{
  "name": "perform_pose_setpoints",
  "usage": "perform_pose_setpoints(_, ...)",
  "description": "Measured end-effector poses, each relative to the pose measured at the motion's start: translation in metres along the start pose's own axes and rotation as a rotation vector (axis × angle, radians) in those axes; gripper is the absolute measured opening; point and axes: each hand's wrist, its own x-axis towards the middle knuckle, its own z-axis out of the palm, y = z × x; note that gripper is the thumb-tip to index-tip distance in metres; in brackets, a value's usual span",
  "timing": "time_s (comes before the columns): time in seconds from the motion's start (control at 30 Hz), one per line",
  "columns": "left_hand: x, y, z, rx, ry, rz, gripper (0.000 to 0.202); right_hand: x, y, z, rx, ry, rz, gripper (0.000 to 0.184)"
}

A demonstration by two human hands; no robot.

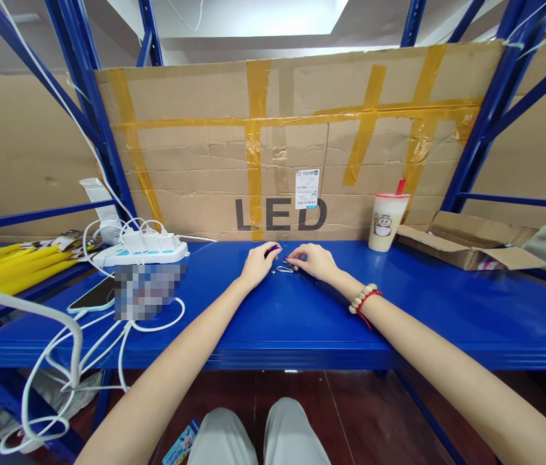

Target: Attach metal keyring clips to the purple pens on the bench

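Observation:
Over the blue shelf top (273, 323), my left hand (256, 265) is closed, its fingers wrapped round a small dark purple piece (271, 250) whose kind I cannot make out. My right hand (317, 261) is a short way to the right, thumb and fingertips pinched together. Something tiny and dark shows at those fingertips, too small to name. Between the hands lies a silver carabiner clip (285, 269), flat on the blue surface. A few tiny bead-like bits sit around it. The two hands are apart from each other.
On the left are yellow rods (25, 261), a white power strip (147, 248) with plugs, a phone (91, 294) and looping white cables (73, 349). At the right stand a drink cup (385, 223) with a straw and an open cardboard box (471, 239). Taped cardboard (195, 168) closes the back.

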Motion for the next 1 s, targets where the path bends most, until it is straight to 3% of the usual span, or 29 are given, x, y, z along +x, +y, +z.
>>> perform_pose_setpoints(0.1, 0.000, 0.001, 0.000, 0.022, -0.045, 0.065, 0.021, 0.002, 0.001, -0.004, 0.216, 0.152, 0.051, 0.020)
perform_pose_setpoints(0.2, -0.001, 0.001, 0.000, 0.043, -0.067, 0.115, 0.021, 0.004, 0.000, -0.005, 0.430, 0.198, 0.029, 0.026)
perform_pose_setpoints(0.43, -0.004, 0.006, -0.001, 0.114, -0.105, 0.203, 0.025, 0.005, 0.001, -0.005, 0.620, 0.107, -0.019, 0.028)
perform_pose_setpoints(0.73, -0.010, 0.010, -0.002, 0.275, -0.160, 0.326, 0.027, 0.002, 0.010, -0.006, 0.715, -0.126, 0.140, 0.032)
perform_pose_setpoints(1.0, -0.010, 0.011, -0.003, 0.246, -0.151, 0.320, 0.025, 0.001, 0.003, -0.007, 0.722, -0.133, 0.193, 0.033)
